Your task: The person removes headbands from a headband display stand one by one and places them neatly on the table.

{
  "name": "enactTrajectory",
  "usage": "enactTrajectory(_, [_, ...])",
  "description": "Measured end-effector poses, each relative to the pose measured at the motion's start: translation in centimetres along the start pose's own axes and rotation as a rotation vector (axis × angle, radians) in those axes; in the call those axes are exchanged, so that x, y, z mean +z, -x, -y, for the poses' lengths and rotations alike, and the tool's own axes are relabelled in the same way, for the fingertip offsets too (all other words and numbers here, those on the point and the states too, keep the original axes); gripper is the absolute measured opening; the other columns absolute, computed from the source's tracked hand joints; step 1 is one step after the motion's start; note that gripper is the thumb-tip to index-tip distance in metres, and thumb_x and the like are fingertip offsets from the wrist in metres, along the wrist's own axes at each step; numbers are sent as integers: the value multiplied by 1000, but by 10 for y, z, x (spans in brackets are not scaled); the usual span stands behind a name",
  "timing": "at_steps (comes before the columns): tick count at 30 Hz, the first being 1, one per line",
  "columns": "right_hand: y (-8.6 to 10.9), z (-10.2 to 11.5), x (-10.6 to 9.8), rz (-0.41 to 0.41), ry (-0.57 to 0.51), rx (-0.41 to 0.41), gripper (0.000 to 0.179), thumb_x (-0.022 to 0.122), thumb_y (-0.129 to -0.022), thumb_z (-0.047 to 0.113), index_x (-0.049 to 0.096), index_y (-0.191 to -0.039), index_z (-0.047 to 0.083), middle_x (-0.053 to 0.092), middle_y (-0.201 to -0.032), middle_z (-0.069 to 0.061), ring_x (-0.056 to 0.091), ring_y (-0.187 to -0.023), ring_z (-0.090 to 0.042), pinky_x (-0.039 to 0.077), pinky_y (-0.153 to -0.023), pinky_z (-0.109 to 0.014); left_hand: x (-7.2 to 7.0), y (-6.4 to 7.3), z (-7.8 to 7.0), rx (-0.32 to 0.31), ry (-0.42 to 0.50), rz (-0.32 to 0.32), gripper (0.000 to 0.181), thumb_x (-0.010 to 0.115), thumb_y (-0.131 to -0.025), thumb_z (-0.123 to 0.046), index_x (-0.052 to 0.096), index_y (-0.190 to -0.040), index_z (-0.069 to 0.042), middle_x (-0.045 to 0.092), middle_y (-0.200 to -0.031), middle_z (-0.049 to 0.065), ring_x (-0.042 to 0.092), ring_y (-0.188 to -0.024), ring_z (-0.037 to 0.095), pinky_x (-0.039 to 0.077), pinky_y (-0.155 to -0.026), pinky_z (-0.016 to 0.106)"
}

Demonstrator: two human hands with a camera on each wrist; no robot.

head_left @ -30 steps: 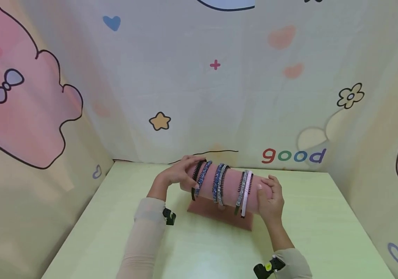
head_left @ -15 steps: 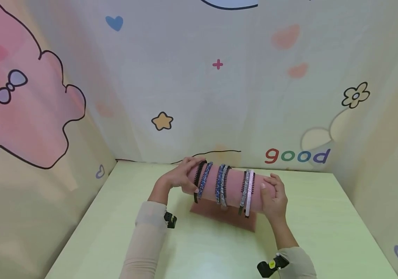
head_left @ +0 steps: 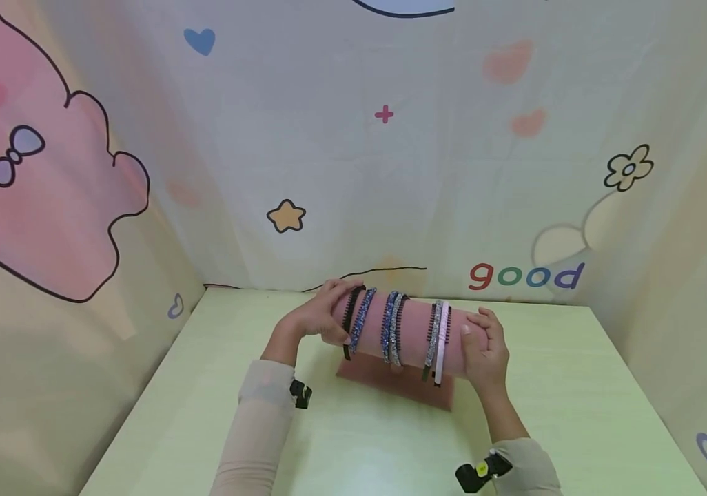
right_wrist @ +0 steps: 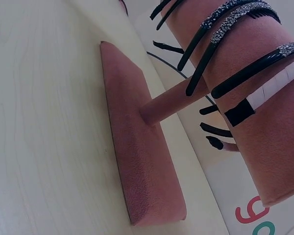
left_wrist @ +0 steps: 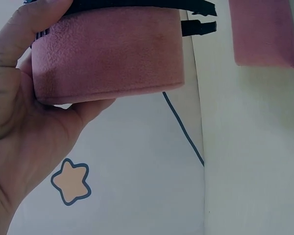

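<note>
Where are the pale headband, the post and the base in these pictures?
Pale headband [head_left: 442, 343]: head view, middle of its visible band.
Post [right_wrist: 174, 102]: right wrist view, middle of its visible length.
Base [right_wrist: 139, 152]: right wrist view, about the middle of its visible surface.

The roll and its base before you are dusty pink throughout; the headbands on it are plain black, glittering blue, glittering silver and pale pinkish white. Your sleeves are beige, your table pale with faint wood grain. The greyish-white backdrop shows you an orange star, a blue heart and red, green and blue lettering.
</note>
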State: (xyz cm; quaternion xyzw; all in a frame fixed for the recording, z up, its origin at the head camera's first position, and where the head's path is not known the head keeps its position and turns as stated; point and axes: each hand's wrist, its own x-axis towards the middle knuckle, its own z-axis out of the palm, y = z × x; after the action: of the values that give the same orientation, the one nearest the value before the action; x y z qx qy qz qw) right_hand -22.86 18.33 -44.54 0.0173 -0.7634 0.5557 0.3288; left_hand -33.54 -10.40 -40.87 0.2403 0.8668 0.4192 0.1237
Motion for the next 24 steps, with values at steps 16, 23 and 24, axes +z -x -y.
enactTrajectory(16, [2, 1, -1, 5, -22, -8, 24, 53, -91, 1, 52, -112, -9, 41, -134, -23, 37, -124, -36, 29, -100, -53, -4, -4, 10, 13, 128, -3, 103, 84, -52, 4, 37, -137, -30, 42, -131, 2, 44, -110, 25, 39, -90, 44])
enactTrajectory(23, [2, 3, 0, -1, -13, 2, 24, 53, -91, 2, 52, -113, -8, 41, -135, -23, 37, -124, -37, 29, -99, -54, -9, -9, 1, 22, 12, 45, 104, 83, -53, 3, 30, -139, -23, 36, -129, 10, 44, -106, 25, 41, -88, 41])
enactTrajectory(24, [2, 3, 0, -4, -14, -3, 24, 53, -91, 1, 53, -112, -9, 42, -134, -23, 37, -124, -37, 29, -99, -54, -9, -10, 0, 8, -19, 53, 105, 83, -53, 2, 29, -139, -25, 34, -131, 9, 43, -107, 25, 41, -88, 41])
